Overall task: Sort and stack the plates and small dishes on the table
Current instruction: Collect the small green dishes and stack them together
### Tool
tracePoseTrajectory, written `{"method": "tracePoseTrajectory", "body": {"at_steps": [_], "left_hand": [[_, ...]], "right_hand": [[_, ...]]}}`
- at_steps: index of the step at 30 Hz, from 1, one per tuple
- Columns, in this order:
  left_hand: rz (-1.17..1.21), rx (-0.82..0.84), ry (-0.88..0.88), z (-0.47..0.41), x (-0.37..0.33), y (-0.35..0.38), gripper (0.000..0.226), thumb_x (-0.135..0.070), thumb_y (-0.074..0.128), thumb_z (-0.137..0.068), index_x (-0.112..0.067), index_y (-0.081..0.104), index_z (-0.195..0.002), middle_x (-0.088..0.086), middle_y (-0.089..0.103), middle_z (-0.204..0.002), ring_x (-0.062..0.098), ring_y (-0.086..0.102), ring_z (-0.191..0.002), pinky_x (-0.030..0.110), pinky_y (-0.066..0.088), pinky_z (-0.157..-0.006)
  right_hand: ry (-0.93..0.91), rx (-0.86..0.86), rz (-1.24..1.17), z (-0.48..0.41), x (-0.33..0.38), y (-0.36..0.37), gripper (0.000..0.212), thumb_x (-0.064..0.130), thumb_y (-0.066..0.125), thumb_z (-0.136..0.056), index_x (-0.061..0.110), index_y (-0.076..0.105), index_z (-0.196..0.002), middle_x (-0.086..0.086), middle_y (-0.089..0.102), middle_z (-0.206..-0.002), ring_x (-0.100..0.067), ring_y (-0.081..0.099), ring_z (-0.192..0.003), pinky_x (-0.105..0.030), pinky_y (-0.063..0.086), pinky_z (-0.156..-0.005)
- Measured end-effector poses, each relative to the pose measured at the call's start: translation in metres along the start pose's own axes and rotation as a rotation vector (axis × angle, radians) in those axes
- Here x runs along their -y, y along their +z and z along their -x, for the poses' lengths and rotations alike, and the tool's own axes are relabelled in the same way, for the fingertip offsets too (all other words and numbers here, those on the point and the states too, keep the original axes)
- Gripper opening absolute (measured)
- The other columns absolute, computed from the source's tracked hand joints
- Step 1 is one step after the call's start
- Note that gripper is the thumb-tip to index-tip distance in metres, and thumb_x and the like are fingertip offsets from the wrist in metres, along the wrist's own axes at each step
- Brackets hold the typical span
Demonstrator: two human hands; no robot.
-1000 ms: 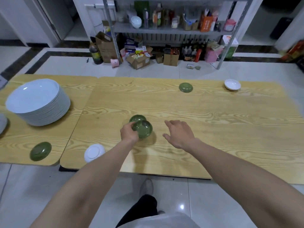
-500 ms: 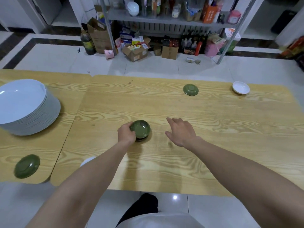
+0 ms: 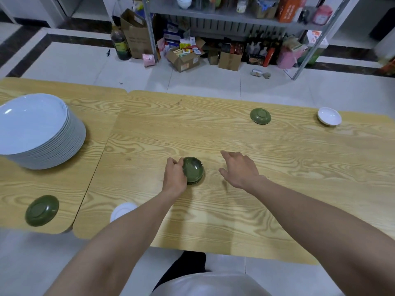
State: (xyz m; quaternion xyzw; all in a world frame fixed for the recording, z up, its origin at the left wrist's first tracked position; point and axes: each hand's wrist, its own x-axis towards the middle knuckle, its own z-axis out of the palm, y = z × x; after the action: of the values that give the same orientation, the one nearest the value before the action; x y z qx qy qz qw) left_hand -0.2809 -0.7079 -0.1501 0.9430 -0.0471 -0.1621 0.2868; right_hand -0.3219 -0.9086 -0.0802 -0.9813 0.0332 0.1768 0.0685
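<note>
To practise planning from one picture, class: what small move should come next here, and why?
Probably the open, empty right hand reaches to the far green dish, lying upside down: the left hand grips the green stack mid-table, which looks seated on the table, so that dish likely joins it next.

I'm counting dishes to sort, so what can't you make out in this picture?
Head view only.
Small white dish: partly hidden by the left forearm.
Green dishes gripped by the left hand: how many are stacked is unclear, as the hand covers their left side.
Stack of white plates: cut off by the left edge.
Shelf items: cut by the top edge, labels too small.
</note>
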Motion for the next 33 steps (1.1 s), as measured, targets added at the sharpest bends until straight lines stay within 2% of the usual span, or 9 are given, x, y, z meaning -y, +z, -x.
{"method": "tracePoseTrajectory", "body": {"at_steps": [8,13,14,16,18,20,24,27,33], "left_hand": [[-0.092,0.051,-0.001,-0.002,0.004,0.002,0.068,0.010,0.053,-0.085,-0.005,0.035,-0.149,0.015,0.037,-0.127,0.028,0.040,-0.117,0.027,0.040,-0.090],[-0.185,-0.008,0.063,-0.003,0.000,-0.005,0.049,-0.002,0.055,-0.088,-0.009,0.050,-0.136,0.009,0.044,-0.130,0.023,0.038,-0.122,0.028,0.042,-0.072],[-0.227,-0.029,0.106,-0.004,-0.003,-0.008,0.045,-0.007,0.054,-0.091,-0.010,0.051,-0.136,0.008,0.046,-0.135,0.023,0.038,-0.125,0.029,0.043,-0.076],[-0.306,-0.032,0.222,-0.008,-0.016,-0.015,0.045,-0.016,0.050,-0.096,-0.011,0.047,-0.140,0.008,0.044,-0.146,0.025,0.035,-0.134,0.033,0.041,-0.095],[-0.401,0.002,0.320,-0.016,-0.037,-0.023,0.050,-0.024,0.047,-0.099,-0.013,0.037,-0.147,0.009,0.032,-0.156,0.029,0.027,-0.143,0.039,0.031,-0.110],[-0.487,0.033,0.379,-0.023,-0.062,-0.031,0.055,-0.031,0.044,-0.101,-0.015,0.028,-0.152,0.008,0.021,-0.162,0.031,0.017,-0.148,0.043,0.024,-0.116],[-0.571,0.042,0.470,-0.035,-0.120,-0.042,0.059,-0.039,0.039,-0.102,-0.016,0.024,-0.154,0.008,0.015,-0.163,0.031,0.010,-0.150,0.047,0.018,-0.119],[-0.604,0.014,0.525,-0.039,-0.160,-0.042,0.058,-0.040,0.037,-0.102,-0.016,0.025,-0.153,0.008,0.016,-0.163,0.031,0.012,-0.150,0.047,0.018,-0.118],[-0.640,-0.010,0.557,-0.036,-0.217,-0.019,0.059,-0.042,0.038,-0.101,-0.017,0.027,-0.152,0.009,0.017,-0.163,0.032,0.013,-0.149,0.049,0.017,-0.118]], "right_hand": [[-0.004,0.018,0.003,-0.006,0.004,-0.001,0.058,0.034,0.050,-0.099,0.012,0.032,-0.149,-0.010,0.050,-0.143,-0.031,0.045,-0.129,-0.040,0.040,-0.098],[-0.001,0.026,0.023,-0.007,0.004,-0.006,0.052,0.035,0.050,-0.099,0.011,0.040,-0.143,-0.010,0.052,-0.140,-0.031,0.046,-0.127,-0.040,0.041,-0.096],[-0.002,0.027,0.034,-0.007,0.003,-0.008,0.051,0.036,0.050,-0.099,0.011,0.041,-0.143,-0.010,0.052,-0.139,-0.031,0.047,-0.127,-0.039,0.042,-0.096],[-0.002,0.024,0.063,-0.008,-0.001,-0.014,0.053,0.039,0.049,-0.099,0.012,0.041,-0.144,-0.010,0.051,-0.140,-0.031,0.047,-0.127,-0.039,0.041,-0.097],[0.004,0.015,0.113,-0.008,-0.009,-0.024,0.057,0.043,0.048,-0.099,0.013,0.037,-0.146,-0.010,0.047,-0.146,-0.031,0.045,-0.131,-0.040,0.039,-0.102],[0.019,0.005,0.165,-0.006,-0.020,-0.037,0.062,0.047,0.046,-0.099,0.015,0.031,-0.151,-0.012,0.037,-0.153,-0.032,0.037,-0.138,-0.043,0.033,-0.109],[0.080,-0.022,0.214,-0.001,-0.051,-0.061,0.068,0.051,0.040,-0.101,0.017,0.018,-0.156,-0.013,0.017,-0.163,-0.030,0.016,-0.150,-0.049,0.021,-0.117],[0.132,-0.040,0.224,0.005,-0.080,-0.075,0.069,0.051,0.036,-0.102,0.017,0.014,-0.157,-0.014,0.010,-0.165,-0.031,0.010,-0.151,-0.050,0.017,-0.119],[0.130,-0.101,0.300,0.015,-0.139,-0.096,0.067,0.049,0.036,-0.101,0.015,0.018,-0.155,-0.012,0.029,-0.157,-0.030,0.024,-0.146,-0.048,0.023,-0.116]]}}
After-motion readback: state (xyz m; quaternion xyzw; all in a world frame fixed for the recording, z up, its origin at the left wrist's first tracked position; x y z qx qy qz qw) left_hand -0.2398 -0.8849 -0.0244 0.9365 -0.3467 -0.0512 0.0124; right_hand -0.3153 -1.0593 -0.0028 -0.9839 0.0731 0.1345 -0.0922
